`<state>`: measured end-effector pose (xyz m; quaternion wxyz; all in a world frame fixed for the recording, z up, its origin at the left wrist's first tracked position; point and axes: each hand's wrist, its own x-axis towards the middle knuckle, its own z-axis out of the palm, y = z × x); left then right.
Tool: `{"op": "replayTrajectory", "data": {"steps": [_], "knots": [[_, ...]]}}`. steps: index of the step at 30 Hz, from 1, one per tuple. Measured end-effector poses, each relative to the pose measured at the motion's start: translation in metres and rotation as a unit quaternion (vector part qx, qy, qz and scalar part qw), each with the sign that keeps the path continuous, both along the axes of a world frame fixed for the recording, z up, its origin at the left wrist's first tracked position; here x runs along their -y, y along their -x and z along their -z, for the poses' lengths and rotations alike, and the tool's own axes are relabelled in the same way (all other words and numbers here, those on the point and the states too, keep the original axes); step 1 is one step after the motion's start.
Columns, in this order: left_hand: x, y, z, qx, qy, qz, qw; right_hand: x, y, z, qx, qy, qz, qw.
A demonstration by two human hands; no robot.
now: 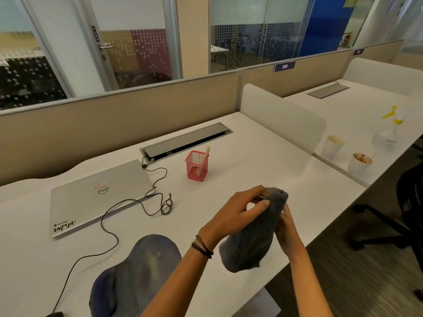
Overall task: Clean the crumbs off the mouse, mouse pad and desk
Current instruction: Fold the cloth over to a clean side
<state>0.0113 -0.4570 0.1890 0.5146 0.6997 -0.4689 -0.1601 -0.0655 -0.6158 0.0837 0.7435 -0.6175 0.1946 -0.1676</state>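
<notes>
Both hands hold a grey cloth [249, 245] up, getting ready to wipe.
The left hand [238, 216] pinches its top and the right hand [286, 227] grips its side; next it probably needs to rub the mouse pad [137, 275] and tabletop [251, 156].

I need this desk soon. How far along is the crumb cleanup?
Nothing looks finished yet. The left hand and right hand both grip a grey cloth above the desk, not wiping. The mouse pad shows pale smudges. The dark shape at the bottom edge is likely the mouse. All three seem left to wipe, though the crumbs are too small to make out.
</notes>
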Motion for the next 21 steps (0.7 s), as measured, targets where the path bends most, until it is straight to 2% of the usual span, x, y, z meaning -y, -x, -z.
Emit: {"op": "replayTrajectory", "data": {"steps": [5,10,14,16,18,21], "knots": [[-0.007,0.002,-0.006,-0.031,-0.002,-0.009,0.999,-0.004,0.003,-0.003,-0.029,-0.040,-0.009,0.999],[-0.015,0.000,-0.005,-0.071,0.004,-0.005,0.997,-0.003,0.007,-0.003,-0.045,-0.018,-0.004,0.999],[-0.012,0.008,-0.008,-0.054,-0.009,0.033,0.998,-0.009,0.002,-0.001,-0.095,-0.037,-0.030,0.994],[-0.007,0.012,-0.009,-0.033,-0.006,0.047,0.998,-0.017,0.004,0.005,-0.093,-0.077,-0.002,0.993],[-0.003,0.013,-0.009,-0.017,-0.004,0.045,0.999,-0.029,0.012,0.010,-0.053,-0.132,0.009,0.990],[-0.004,0.011,-0.009,-0.009,0.002,0.011,1.000,-0.035,0.021,0.014,-0.020,-0.192,0.056,0.980]]}}
